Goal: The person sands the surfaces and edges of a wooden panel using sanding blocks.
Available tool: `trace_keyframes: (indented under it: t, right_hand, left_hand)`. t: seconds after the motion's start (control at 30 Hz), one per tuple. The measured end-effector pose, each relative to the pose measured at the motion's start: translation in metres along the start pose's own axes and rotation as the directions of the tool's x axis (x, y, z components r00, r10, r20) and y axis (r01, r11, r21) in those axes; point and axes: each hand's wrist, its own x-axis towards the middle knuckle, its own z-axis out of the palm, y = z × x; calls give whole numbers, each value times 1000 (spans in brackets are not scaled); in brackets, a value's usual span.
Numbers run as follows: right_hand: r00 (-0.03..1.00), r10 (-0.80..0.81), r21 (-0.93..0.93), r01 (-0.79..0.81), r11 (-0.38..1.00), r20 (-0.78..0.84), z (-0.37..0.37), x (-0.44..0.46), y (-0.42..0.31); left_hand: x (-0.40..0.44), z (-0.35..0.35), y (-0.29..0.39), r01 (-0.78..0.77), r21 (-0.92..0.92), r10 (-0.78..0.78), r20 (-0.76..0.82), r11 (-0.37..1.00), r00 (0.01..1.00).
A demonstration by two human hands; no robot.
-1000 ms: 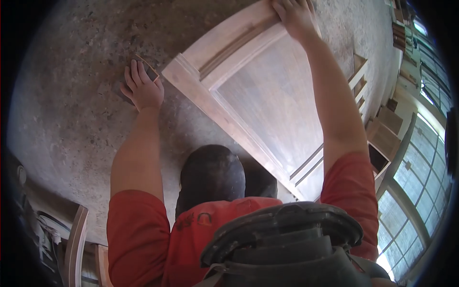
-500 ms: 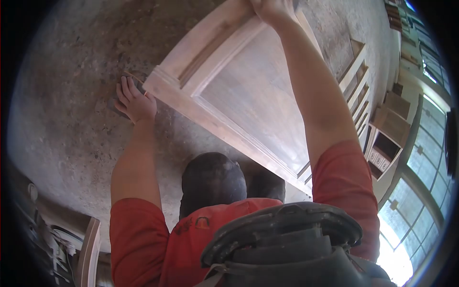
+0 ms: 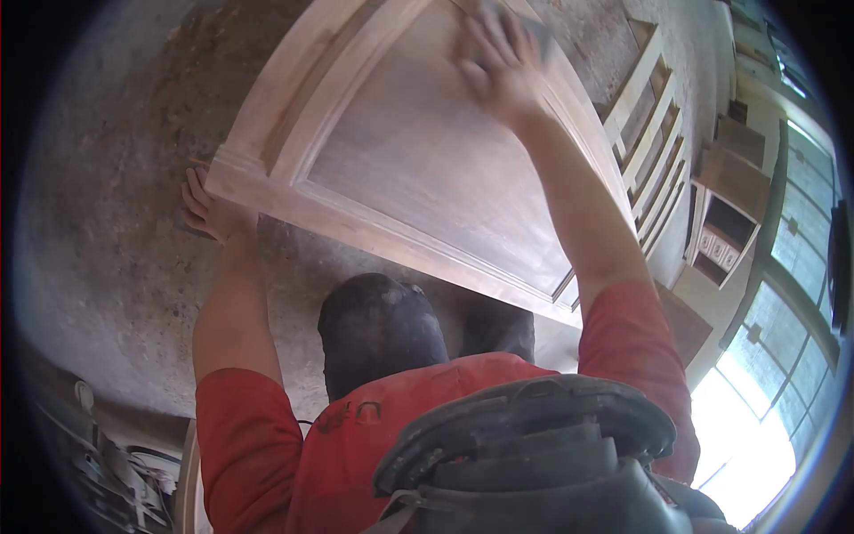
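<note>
- While somewhat blurred, the right grip (image 3: 505,67) is laid over a wooden panel (image 3: 400,151) near its far edge, its fingers spread; a dark grey pad (image 3: 538,37) is seen just beside them, but whether it is clamped cannot be told.
- The left grip (image 3: 215,209) is held low at the panel's left corner, partly hidden by it; whether its fingers are closed on anything cannot be told.
- The panel is placed before the knees (image 3: 382,329), above the stained floor (image 3: 98,196). It is made of pale, pinkish wood, curved along its far left side, with a greyish-brown middle field bordered by stepped moulding.
- Beyond its right edge a slatted wooden frame (image 3: 649,126) is seen, and farther off a cabinet (image 3: 717,249).
- Compared with one second ago, the panel's corner is found farther left and lower in view, overlapping the left grip, which was then clear of it; the right grip, then set at the panel's far border, is now brought over its middle field.
</note>
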Motion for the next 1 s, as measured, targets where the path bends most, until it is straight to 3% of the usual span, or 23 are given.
trace_keyframes:
  t: [0.07,0.13,0.17,0.23,0.3,0.33,0.4,0.43,0.47,0.5,0.53,0.57,0.6,0.63,0.67,0.73,0.8,0.87,0.93,1.0]
  right_hand:
    - [990,-138,-83,136,987,-23,-4,48,-13]
    - [992,-122,-91,119,989,-30,-4,35,1]
    - [994,-110,-67,109,992,-9,-7,17,10]
    - [991,-102,-69,108,992,86,-13,-32,40]
    - [999,52,-97,-51,994,8,-17,-107,71]
    - [995,93,-109,-90,990,22,-22,-146,88]
    - [975,207,-143,-194,970,82,-46,-217,116]
    - [942,312,-169,-290,942,124,-57,-249,126]
    - [911,377,-174,-349,921,167,-62,-289,141]
    - [887,417,-205,-378,903,200,-72,-324,150]
    - [822,517,-150,-495,856,239,-91,-344,151]
    - [423,871,-212,-853,476,251,-97,-352,154]
    - [267,893,-340,-854,393,361,-105,-367,166]
    - [426,862,-349,-791,502,275,-77,-436,219]
    - [442,848,-337,-782,524,292,-60,-422,209]
    - [769,639,-123,-632,765,22,-16,-368,147]
    - [825,558,-23,-562,827,-90,-9,-267,70]
    - [919,383,-26,-382,924,90,-19,-176,16]
    - [983,143,86,-153,984,112,-13,-88,-34]
    - [990,141,97,-143,985,26,2,-10,-59]
  left_hand:
    - [-2,21,-11,-44,95,43,13,994,999]
    - [0,57,-24,-128,18,129,-177,992,976]
    - [-3,24,-9,-60,248,46,63,967,997]
    - [-2,23,-7,-85,306,74,47,948,996]
    - [5,45,-25,-71,375,62,37,924,997]
    - [8,72,-41,-66,63,70,-56,996,996]
    - [4,79,-43,-98,-253,63,-145,963,987]
    - [3,67,-40,-114,29,116,-83,993,990]
    - [5,59,-38,-136,309,148,-15,941,989]
    - [7,62,-39,-143,317,157,-19,938,987]
    - [8,67,-42,-136,315,149,-15,939,989]
    - [9,72,-44,-124,313,134,-10,942,991]
    - [11,71,-43,-111,318,122,-13,941,992]
    - [9,66,-39,-95,246,82,62,965,995]
    - [4,63,-38,-69,178,44,141,982,989]
    - [-3,57,-37,-60,123,48,97,991,994]
    - [4,56,-32,-61,77,55,69,995,996]
    - [1,46,-27,-39,109,26,117,993,993]
    - [-3,18,-12,-22,134,1,158,991,987]
    - [1,7,-6,13,156,-40,171,988,984]
